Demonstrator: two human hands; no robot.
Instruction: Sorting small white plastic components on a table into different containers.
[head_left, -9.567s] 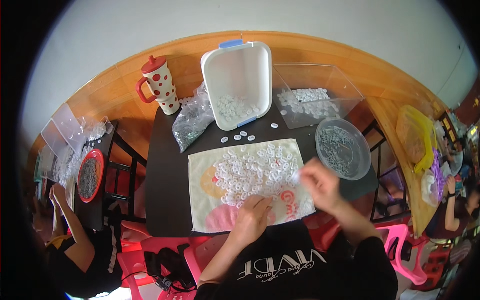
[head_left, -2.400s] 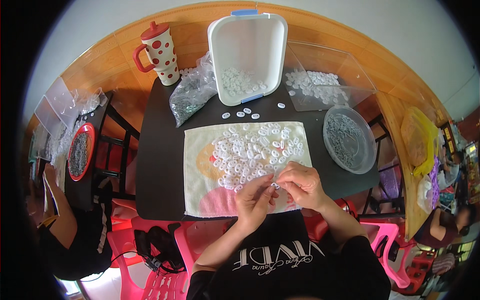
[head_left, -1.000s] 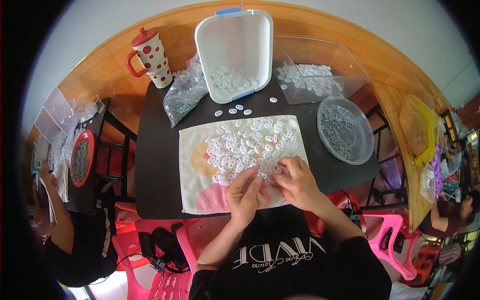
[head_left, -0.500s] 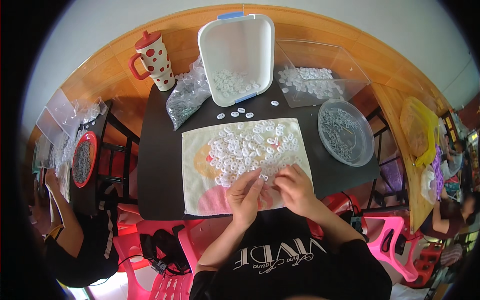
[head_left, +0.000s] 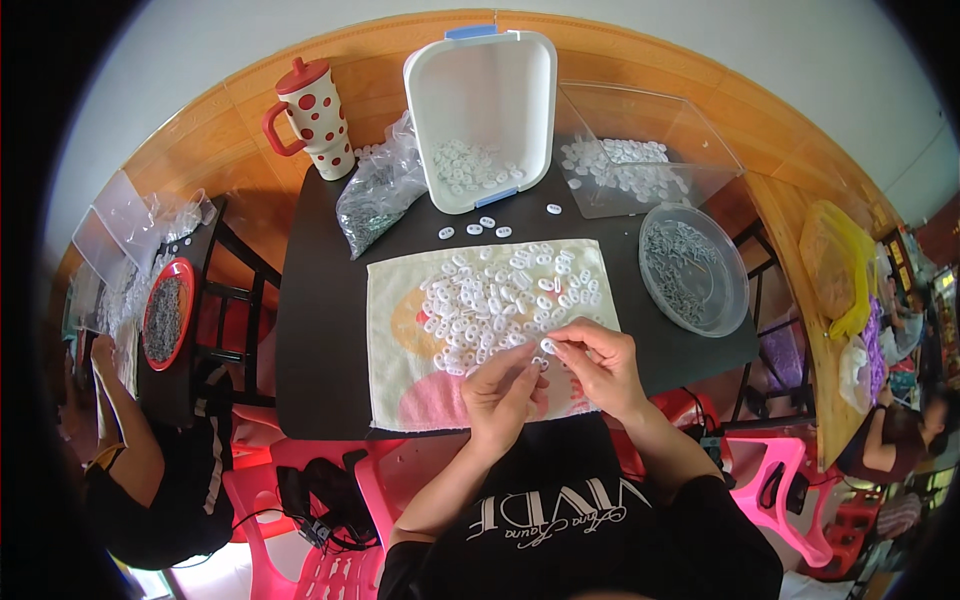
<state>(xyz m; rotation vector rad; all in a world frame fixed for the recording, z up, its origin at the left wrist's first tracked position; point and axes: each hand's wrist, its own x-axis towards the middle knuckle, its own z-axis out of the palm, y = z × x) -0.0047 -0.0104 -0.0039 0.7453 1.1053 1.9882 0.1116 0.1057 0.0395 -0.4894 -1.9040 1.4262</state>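
Note:
Over the near edge of a printed cloth (head_left: 388, 350), my right hand (head_left: 603, 372) pinches a small white oval plastic piece (head_left: 548, 346) between thumb and fingertips. Just left of it, my left hand (head_left: 498, 402) is closed, its thumb and fingertips drawn together. What those fingers hold, if anything, is too small to make out. A loose heap of similar white oval pieces (head_left: 475, 310), some showing two holes, spreads over the cloth beyond both hands. Several single ovals (head_left: 487, 222) lie on the dark table past the cloth's far edge.
Behind the cloth a white bin (head_left: 485, 95) leans with pieces inside, beside a bag of grey parts (head_left: 380, 205) and a dotted tumbler (head_left: 318, 120). On the right are a clear box (head_left: 690, 130) and a round tub of grey parts (head_left: 745, 290). Another person's arm (head_left: 130, 430) shows far left.
My right hand has turned and come up slightly, and the white oval now shows at its fingertips. My left hand has shifted slightly, its fingers curling in more.

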